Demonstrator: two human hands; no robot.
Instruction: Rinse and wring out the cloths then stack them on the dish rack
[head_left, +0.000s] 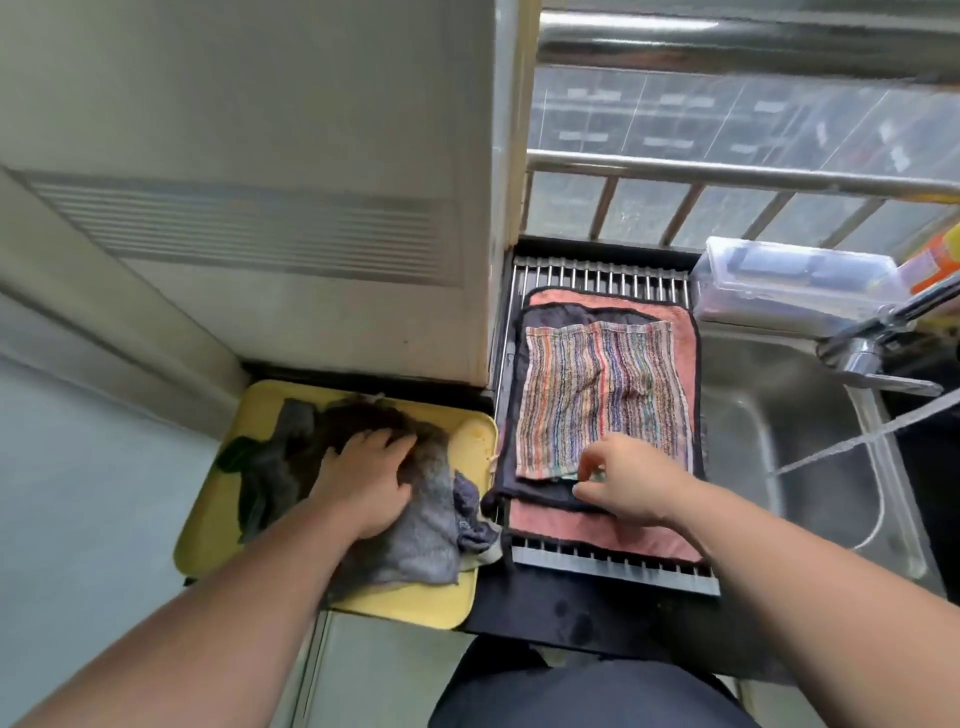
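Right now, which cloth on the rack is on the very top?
The rainbow-striped cloth. It lies on top of the stack on the dish rack, with the dark cloth under it and the pink cloth at the bottom.

Single head-worn wide-angle view, looking steeply down, close over dish rack (602, 275) and yellow tray (208, 545).
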